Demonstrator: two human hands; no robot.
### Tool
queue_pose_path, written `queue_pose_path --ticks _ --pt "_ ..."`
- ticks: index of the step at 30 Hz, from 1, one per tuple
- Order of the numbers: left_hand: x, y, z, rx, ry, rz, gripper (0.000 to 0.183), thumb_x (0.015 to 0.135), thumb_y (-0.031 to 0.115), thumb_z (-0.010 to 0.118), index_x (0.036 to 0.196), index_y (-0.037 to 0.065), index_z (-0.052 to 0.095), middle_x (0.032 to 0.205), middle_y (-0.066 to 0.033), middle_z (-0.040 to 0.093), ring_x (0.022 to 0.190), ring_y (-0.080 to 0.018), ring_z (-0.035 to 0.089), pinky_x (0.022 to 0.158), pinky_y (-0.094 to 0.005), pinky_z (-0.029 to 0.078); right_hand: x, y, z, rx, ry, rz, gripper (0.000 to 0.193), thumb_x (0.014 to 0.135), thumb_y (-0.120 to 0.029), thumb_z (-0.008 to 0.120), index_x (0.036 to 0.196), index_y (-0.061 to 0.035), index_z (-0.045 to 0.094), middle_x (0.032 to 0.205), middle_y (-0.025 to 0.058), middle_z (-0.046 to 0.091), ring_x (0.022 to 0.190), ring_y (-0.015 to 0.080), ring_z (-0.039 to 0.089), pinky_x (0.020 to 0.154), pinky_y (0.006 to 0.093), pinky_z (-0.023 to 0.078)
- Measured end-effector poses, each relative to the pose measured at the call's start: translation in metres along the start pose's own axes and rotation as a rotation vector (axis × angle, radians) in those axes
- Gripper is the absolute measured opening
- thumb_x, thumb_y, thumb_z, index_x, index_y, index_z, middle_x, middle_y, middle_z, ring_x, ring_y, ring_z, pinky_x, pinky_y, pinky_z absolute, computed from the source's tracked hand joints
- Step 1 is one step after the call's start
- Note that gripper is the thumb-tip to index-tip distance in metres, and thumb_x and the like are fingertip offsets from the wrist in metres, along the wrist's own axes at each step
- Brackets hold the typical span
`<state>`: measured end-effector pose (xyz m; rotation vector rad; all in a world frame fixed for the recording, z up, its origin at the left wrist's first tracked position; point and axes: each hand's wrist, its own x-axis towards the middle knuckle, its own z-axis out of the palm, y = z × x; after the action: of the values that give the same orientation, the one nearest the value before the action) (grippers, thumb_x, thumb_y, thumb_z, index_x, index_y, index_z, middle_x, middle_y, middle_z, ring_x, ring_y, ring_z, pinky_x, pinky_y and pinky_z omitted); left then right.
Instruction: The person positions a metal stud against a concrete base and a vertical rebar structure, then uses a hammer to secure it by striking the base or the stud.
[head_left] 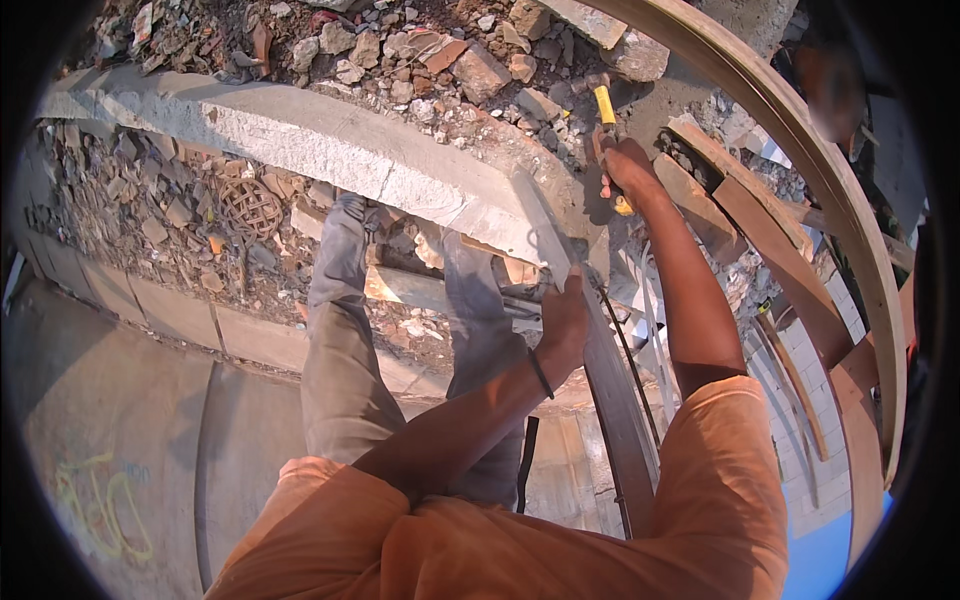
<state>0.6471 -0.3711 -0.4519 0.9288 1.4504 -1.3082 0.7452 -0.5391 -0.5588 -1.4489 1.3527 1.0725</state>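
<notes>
My right hand [628, 172] is closed around the yellow and dark handle of a hammer [604, 106], whose head points away from me above the concrete. A long grey wooden plank [618, 400] runs from beside my body up to the end of a pale concrete beam [380, 165]. My left hand [565, 312], with a dark band at the wrist, is closed at the plank's left edge, close to the beam's end. Its fingertips are partly hidden, and a small light spot beside them is too small to name.
Broken bricks and rubble [400, 65] lie beyond the beam, with more debris [150, 205] on its near side. A curved wooden strip [850, 170] arches along the right, near several loose boards [740, 205]. A concrete wall [130, 400] stands at the lower left.
</notes>
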Motion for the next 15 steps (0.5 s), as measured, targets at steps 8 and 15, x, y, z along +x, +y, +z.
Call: queue_pose_path --ticks 8,15 --pt "-0.012 0.012 0.006 -0.035 -0.02 -0.016 0.04 0.093 0.041 0.054 0.091 0.001 0.053 0.07 -0.0039 0.05 0.059 -0.0145 0.05 0.053 -0.0343 0.043 0.011 0.032 -0.008 -0.144 -0.296 0.086 0.035 0.095 -0.026 0.049 0.073 0.0025 0.051 0.062 0.0082 0.05 0.046 0.019 0.05 0.042 0.0363 0.044" --pt "-0.026 0.019 0.012 0.034 0.04 -0.001 0.038 0.093 0.039 0.055 0.087 0.002 0.053 0.064 -0.0016 0.047 0.051 -0.0119 0.042 0.046 -0.0328 0.036 0.014 0.04 0.019 0.078 0.262 -0.132 0.037 0.098 -0.031 0.043 0.077 -0.001 0.049 0.059 0.0053 0.045 0.044 0.0165 0.044 0.038 0.0341 0.043"
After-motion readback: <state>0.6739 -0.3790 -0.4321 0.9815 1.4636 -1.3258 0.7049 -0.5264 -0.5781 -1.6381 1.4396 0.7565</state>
